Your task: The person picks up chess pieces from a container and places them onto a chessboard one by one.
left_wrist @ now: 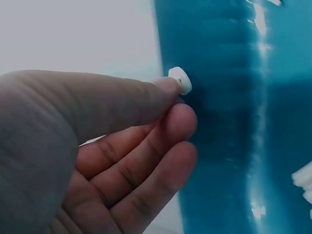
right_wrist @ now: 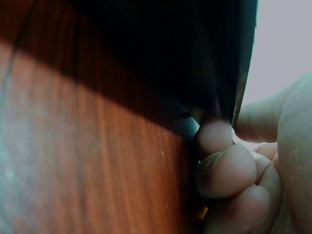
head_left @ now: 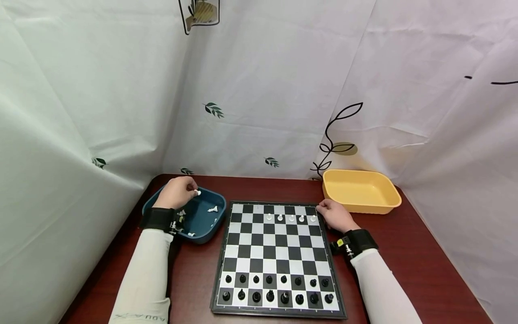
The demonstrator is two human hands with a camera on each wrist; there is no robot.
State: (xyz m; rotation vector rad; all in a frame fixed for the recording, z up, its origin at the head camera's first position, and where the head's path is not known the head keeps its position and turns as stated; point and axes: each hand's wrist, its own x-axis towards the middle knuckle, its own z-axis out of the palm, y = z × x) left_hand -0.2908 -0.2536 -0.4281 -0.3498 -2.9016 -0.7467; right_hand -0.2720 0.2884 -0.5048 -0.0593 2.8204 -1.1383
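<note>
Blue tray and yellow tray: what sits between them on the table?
In the head view, the chessboard's far end lies between the blue tray and yellow tray, with five white pieces in a row and the right hand gripping its corner.

walls: white sheets [head_left: 275,81] with leaf prints | furniture: dark reddish wooden table [head_left: 408,252] | light: even

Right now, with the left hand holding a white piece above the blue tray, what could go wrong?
The left hand pinches the white piece only at its fingertips, so it might slip back into the blue tray. The right hand grips the chessboard edge beside the white pawns; a nudge could topple them.
</note>
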